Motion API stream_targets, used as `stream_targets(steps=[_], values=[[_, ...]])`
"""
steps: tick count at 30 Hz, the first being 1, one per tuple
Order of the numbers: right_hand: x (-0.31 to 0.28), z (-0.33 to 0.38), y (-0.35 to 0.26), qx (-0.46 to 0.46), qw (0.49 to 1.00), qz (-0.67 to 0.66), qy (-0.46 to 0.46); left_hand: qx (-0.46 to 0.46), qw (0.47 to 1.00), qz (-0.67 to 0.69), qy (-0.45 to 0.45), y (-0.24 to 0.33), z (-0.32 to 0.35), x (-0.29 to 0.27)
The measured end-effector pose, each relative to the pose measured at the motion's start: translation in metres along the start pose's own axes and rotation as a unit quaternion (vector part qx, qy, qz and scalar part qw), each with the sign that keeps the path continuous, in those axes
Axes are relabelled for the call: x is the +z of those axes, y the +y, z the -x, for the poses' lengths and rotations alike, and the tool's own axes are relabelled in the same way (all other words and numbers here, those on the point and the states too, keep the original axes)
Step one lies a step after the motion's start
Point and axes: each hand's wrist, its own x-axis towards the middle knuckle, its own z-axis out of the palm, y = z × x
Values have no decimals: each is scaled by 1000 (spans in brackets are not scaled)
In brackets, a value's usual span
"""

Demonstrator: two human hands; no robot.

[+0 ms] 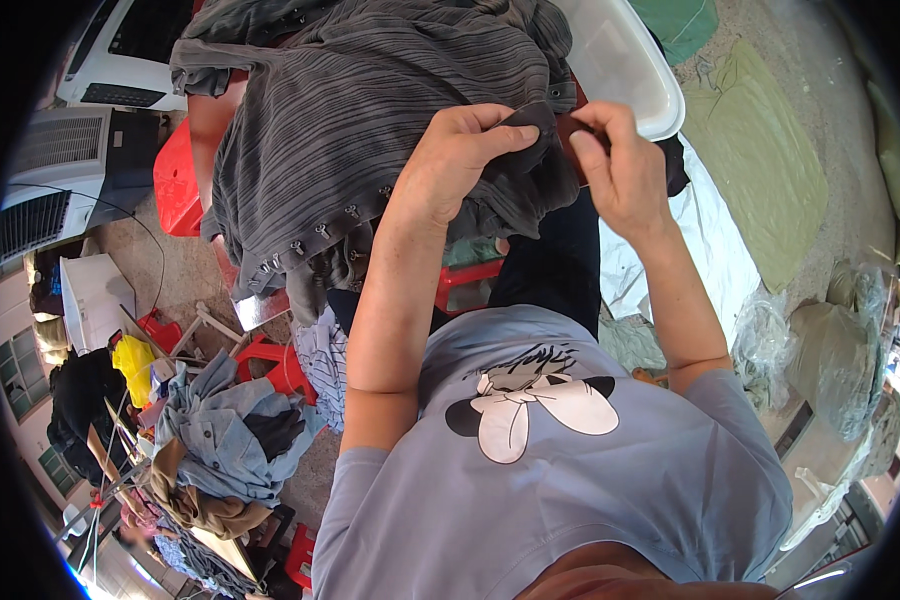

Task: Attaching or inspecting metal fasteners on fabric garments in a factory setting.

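A dark grey ribbed garment (370, 110) lies heaped in front of me. A row of small metal hooks (322, 231) runs along its near left edge. My left hand (460, 155) is closed on a corner of this cloth at the right side of the heap, pinching it between thumb and fingers. Just right of that corner is my right hand (620, 170), its thumb and fingers curled toward each other. Whatever sits between those fingertips, if anything, is too small to make out.
A white plastic tub (630, 70) stands at the far right of the garment. Red stools (178, 185) are at the left and below. Blue clothes (230, 430) are piled at lower left. Green sheeting (760, 160) and clear plastic bags (840, 350) lie on the right.
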Motion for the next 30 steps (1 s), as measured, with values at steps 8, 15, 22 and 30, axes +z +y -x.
stream_targets(steps=[8, 15, 22, 30], values=[[14, 5, -2, -73, 993, 79, 45, 7, 1000, -12, 19, -1, 0, 4], [15, 5, -1, -81, 990, 107, 48, 10, 999, -33, 31, -3, -2, 4], [14, 4, 0, -77, 991, 102, 46, 11, 998, -52, 39, -4, -3, 5], [17, 6, 5, -86, 992, 83, 49, 7, 999, -35, 33, -5, -4, 4]])
